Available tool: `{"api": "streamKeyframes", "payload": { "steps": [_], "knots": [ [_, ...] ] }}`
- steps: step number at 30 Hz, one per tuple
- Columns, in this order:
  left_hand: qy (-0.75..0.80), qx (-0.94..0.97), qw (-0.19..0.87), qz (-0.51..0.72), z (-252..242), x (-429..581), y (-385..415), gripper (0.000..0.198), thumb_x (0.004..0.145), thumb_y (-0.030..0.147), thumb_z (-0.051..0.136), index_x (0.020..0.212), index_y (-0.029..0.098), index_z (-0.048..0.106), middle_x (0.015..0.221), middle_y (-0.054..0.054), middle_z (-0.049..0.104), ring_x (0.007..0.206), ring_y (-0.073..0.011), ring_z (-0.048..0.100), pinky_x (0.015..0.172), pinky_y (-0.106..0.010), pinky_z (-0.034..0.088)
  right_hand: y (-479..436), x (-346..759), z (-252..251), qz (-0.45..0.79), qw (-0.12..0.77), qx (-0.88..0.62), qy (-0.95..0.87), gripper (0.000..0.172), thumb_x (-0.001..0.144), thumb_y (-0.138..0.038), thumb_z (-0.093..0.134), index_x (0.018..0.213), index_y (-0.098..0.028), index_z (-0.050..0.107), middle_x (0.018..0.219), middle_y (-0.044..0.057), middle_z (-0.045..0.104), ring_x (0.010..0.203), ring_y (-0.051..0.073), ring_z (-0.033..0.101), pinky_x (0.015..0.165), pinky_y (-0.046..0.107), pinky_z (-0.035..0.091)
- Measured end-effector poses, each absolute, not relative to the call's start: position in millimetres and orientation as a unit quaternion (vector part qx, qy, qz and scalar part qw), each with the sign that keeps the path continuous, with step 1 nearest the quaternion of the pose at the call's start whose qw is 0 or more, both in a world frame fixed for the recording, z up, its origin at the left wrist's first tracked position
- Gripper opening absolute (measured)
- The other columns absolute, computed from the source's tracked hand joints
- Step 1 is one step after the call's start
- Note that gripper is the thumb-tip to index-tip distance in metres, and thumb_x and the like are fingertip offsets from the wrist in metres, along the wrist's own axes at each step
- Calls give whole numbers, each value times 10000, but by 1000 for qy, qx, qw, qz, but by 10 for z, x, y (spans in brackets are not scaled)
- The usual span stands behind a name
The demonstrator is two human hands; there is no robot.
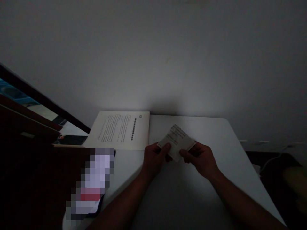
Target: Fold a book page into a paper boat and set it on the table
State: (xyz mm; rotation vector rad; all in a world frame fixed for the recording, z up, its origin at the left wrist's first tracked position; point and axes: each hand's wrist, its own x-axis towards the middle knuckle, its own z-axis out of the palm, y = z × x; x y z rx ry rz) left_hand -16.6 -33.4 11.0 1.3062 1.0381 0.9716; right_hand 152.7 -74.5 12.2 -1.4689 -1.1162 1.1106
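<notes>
A small pale packet with printed lines (pixel 176 139) is held above the white table, tilted so that one corner points away from me. My left hand (pixel 155 156) pinches its left side, thumb on top. On the right side, my right hand (pixel 200 158) grips it in the same way, with the thumb near the lower corner. Both hands are closed on the packet, and the fingers beneath it are mostly hidden. The light is dim, so the print cannot be read.
A printed sheet or booklet (pixel 120 131) lies at the table's back left. A phone with a blurred screen (pixel 96 179) rests along the left edge. The white table (pixel 216 134) stands against a grey wall (pixel 168 64). Dark furniture (pixel 24 134) is at the left.
</notes>
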Motion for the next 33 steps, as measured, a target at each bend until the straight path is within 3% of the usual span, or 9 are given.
{"api": "streamKeyframes", "payload": {
  "steps": [4,16,21,27,33],
  "knots": [
    [429,548,595,402,48,-207,-335,328,779,436,612,666,131,577,458,34,515,402,-79,463,407,-192,351,-742,1548,113,445,486,-597,-458,262,681,-404,706,764,-164,643,501,-28,551,432,98,480,407,231,404],
    [375,600,625,330,125,-107,-424,273,775,394,619,801,124,640,577,-7,597,430,-71,471,413,-184,371,-764,1452,124,467,499,-576,-448,234,651,-372,725,719,-172,623,491,-31,540,422,94,466,392,224,384],
    [368,615,617,325,131,-118,-413,269,802,392,584,795,130,646,587,-15,612,419,-68,450,400,-178,338,-767,1440,111,476,522,-557,-437,214,652,-345,730,725,-175,622,505,-40,526,436,88,456,410,225,387],
    [336,673,597,278,110,-154,-410,393,852,414,496,591,134,589,560,-11,567,463,-75,463,457,-189,344,-783,1446,93,455,532,-576,-422,256,651,-390,732,648,-172,598,479,-33,514,418,94,446,397,231,370],
    [292,638,663,261,91,-157,-429,391,865,478,455,701,137,555,552,31,444,470,-68,370,463,-195,286,-770,1472,40,487,484,-547,-480,275,675,-406,713,590,-179,584,476,-25,528,448,119,512,439,242,431]
  ]
}}
